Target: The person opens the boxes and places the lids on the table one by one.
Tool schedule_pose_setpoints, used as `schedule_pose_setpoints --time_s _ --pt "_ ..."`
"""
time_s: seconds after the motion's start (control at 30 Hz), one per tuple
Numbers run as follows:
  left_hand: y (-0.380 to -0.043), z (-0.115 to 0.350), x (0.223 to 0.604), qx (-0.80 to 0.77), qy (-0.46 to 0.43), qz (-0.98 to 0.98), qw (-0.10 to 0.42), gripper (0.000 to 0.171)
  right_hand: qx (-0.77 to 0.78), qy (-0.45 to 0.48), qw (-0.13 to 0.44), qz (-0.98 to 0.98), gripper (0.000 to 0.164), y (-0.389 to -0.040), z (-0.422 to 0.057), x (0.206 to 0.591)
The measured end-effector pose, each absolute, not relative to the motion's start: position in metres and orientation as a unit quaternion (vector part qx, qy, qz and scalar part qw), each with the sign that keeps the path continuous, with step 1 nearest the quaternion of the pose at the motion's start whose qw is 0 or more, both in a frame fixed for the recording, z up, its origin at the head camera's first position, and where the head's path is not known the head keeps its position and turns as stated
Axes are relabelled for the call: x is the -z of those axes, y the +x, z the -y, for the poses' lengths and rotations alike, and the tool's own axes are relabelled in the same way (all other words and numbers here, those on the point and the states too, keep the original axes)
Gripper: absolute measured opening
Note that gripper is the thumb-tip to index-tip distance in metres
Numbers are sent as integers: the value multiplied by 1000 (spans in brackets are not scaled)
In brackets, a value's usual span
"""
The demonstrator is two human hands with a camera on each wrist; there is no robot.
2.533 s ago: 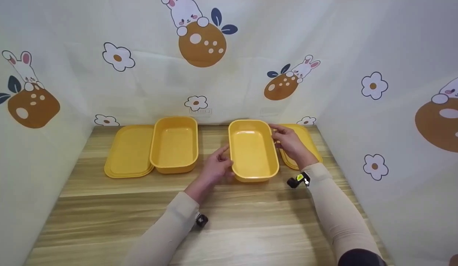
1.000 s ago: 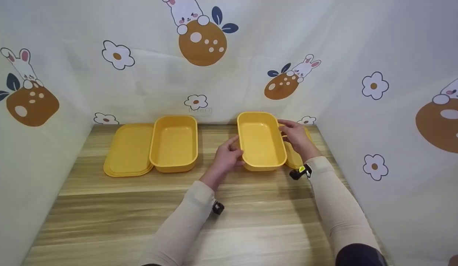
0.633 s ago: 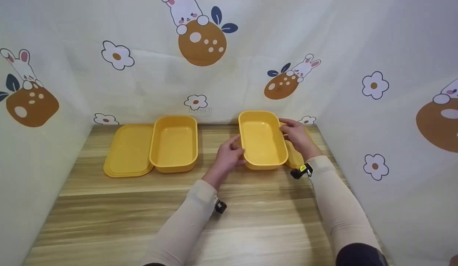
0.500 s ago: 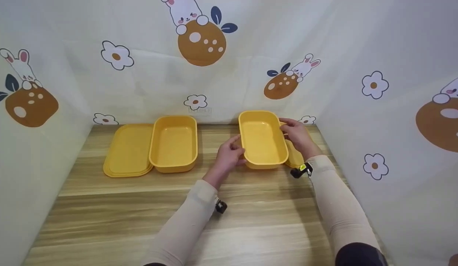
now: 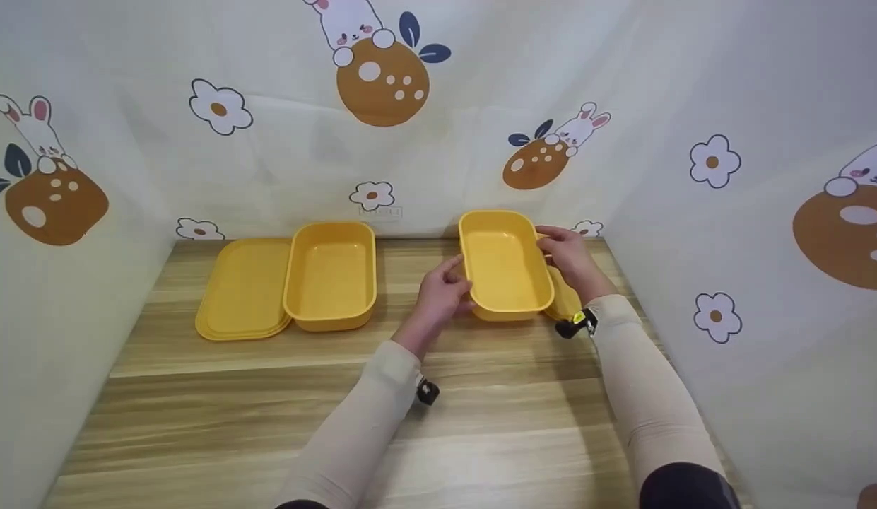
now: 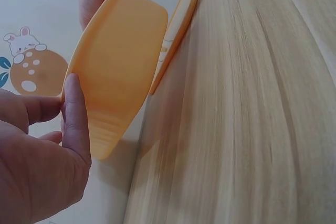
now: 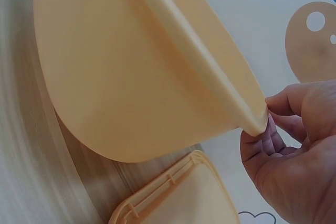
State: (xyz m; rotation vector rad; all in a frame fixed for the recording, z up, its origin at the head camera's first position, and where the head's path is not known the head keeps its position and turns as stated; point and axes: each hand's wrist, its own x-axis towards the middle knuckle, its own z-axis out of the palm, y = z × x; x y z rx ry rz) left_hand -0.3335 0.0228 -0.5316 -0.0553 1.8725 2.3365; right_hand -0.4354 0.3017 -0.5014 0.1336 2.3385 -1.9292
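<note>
My left hand (image 5: 440,291) pinches the left rim of an empty yellow plastic food container (image 5: 507,272). On the other side, my right hand (image 5: 574,260) holds the rim near the far right corner, thumb above and fingers curled beneath, as the right wrist view shows. The container looks lifted off the table and a little tilted in the left wrist view. It partly covers a yellow lid (image 5: 565,300) lying to its right. A second yellow container (image 5: 331,283) stands further left, with another yellow lid (image 5: 244,290) against its left side.
The wood-grain table (image 5: 219,417) is enclosed at the back and sides by pale cloth walls (image 5: 290,141) printed with rabbits, fruit and flowers. The held container is near the back wall. A small black camera is strapped to each wrist.
Both hands have carried the right container rightward and back toward the rear wall, so it hides more of the right lid. In the last half second it shifts only slightly.
</note>
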Motion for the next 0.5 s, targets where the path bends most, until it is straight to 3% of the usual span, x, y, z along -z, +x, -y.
schedule_pose_setpoints --time_s 0.5 --pt "-337 -24 537 -772 -19 -632 72 65 624 58 49 -778 45 -437 -301 512"
